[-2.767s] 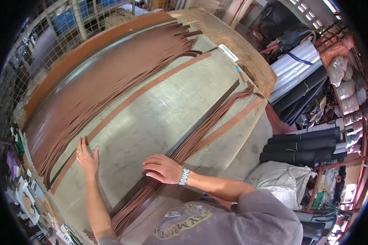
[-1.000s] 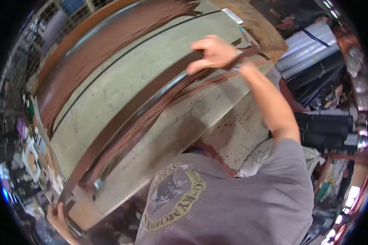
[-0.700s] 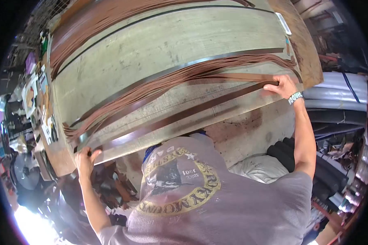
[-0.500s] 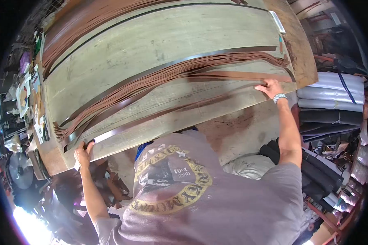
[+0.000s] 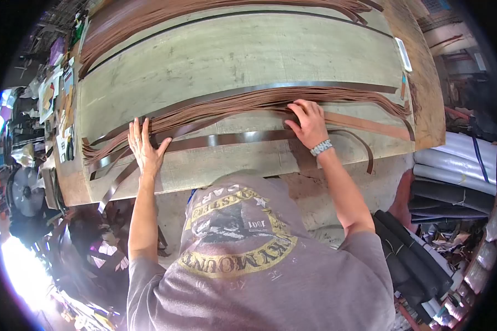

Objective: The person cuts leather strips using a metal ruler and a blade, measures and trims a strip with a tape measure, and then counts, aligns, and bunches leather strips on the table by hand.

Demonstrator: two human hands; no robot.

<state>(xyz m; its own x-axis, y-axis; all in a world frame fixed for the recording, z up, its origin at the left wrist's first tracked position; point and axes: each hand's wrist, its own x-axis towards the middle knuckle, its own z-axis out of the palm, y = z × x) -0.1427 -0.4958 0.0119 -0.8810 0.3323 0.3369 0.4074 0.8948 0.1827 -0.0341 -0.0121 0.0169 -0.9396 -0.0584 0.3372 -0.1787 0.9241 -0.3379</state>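
Note:
A long bundle of thin brown leather strips (image 5: 221,103) lies across the board, its cut edges facing up. My left hand (image 5: 143,148) rests over the bundle's left part with fingers stretched and thumb apart. My right hand (image 5: 309,124), with a braided band at its wrist, bends over the bundle's right half, thumb and forefinger apart; its other fingertips are partly hidden. Nearer my body runs a loose dark brown strip (image 5: 232,138), passing by both hands. Its left end hangs past the board's front edge, and its right end curls down onto the board.
The pale cutting board (image 5: 221,49) covers a wooden table (image 5: 428,110). Another pile of brown strips (image 5: 204,8) lies at the back. Papers and tools (image 5: 66,135) crowd the left edge. Rolled material (image 5: 453,171) is stacked at the right, with dark rolls (image 5: 414,254) below.
Both hands have moved inward from the loose strip's ends to the bundle. The loose strip has shifted toward the bundle, its ends now trailing toward me. The camera view has also shifted.

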